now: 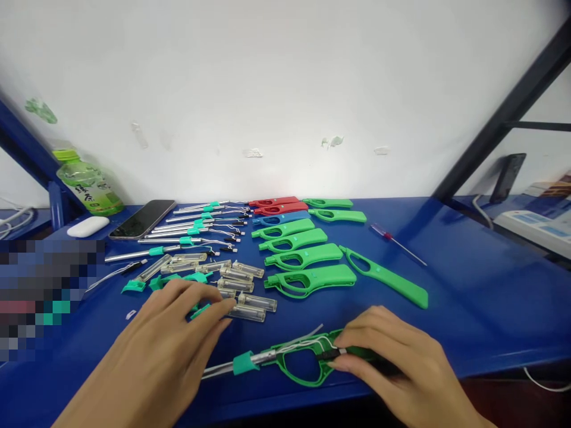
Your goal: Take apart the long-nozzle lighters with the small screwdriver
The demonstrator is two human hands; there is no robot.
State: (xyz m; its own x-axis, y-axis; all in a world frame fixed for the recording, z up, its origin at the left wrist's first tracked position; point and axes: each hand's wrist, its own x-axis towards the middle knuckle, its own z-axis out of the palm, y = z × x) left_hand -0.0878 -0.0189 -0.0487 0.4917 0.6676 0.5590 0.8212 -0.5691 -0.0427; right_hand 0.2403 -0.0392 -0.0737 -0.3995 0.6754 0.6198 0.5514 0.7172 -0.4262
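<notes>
My right hand point(392, 362) pinches a small black igniter point(331, 355) with a pale tip between thumb and index finger. The igniter lies over an open green lighter handle shell point(307, 380) at the desk's front edge. White wires run from it to a metal lighter tube point(263, 358) with a teal collar point(245, 363), lying along the shell's left end. My left hand point(178, 333) is closed, thumb and index tips nearly together beside a clear fuel tank point(248, 313). Whatever is between those tips is hidden. Teal plastic pieces point(196, 277) lie just behind its fingers.
Behind are several metal tubes with wires point(178, 232), clear tanks point(236, 285), and green point(312, 255), red point(281, 208) and blue point(276, 218) handle shells. A screwdriver point(388, 236) lies right; a phone point(143, 220), white case point(88, 226) and bottle point(91, 187) stand left. A white wall rises behind.
</notes>
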